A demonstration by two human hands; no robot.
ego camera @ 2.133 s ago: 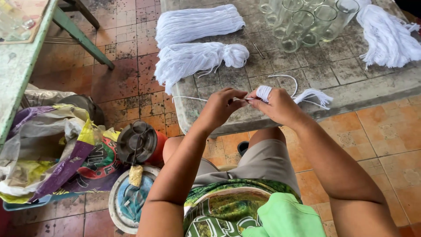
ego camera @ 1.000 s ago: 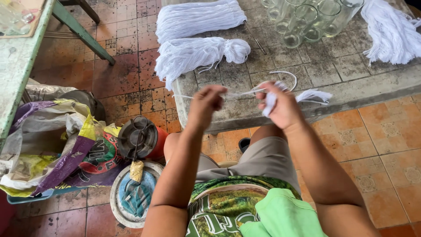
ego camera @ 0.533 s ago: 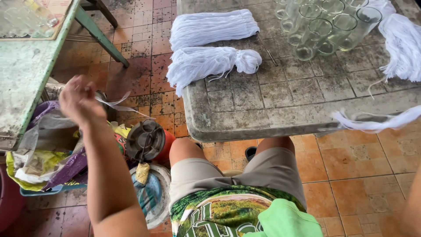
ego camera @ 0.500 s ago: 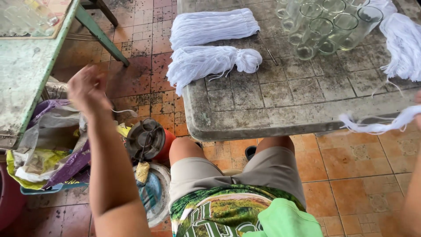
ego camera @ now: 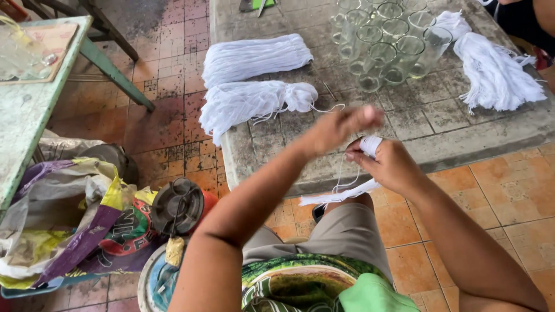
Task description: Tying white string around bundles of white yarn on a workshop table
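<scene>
My right hand (ego camera: 392,166) grips a small bundle of white string (ego camera: 347,193), its looped end at my fingers and its tail hanging below toward my knee. My left hand (ego camera: 338,125) is blurred just left of it, fingers pinched by a thin thread that runs to the bundle. Both hands hover over the near edge of a stone table (ego camera: 416,124). On the table lie two bundles of white string, one tied (ego camera: 254,101) and one flat (ego camera: 254,56). A larger pile of white string (ego camera: 494,69) lies at the right.
Several clear glasses (ego camera: 384,43) stand at the back of the table. A green wooden table (ego camera: 26,110) is at the left. Crumpled bags (ego camera: 63,219) and a small black and red stove (ego camera: 179,205) sit on the tiled floor.
My left hand, which was stretched far out to the left pulling thread, has swung back to the right hand. The right hand has returned to the middle with the bundle.
</scene>
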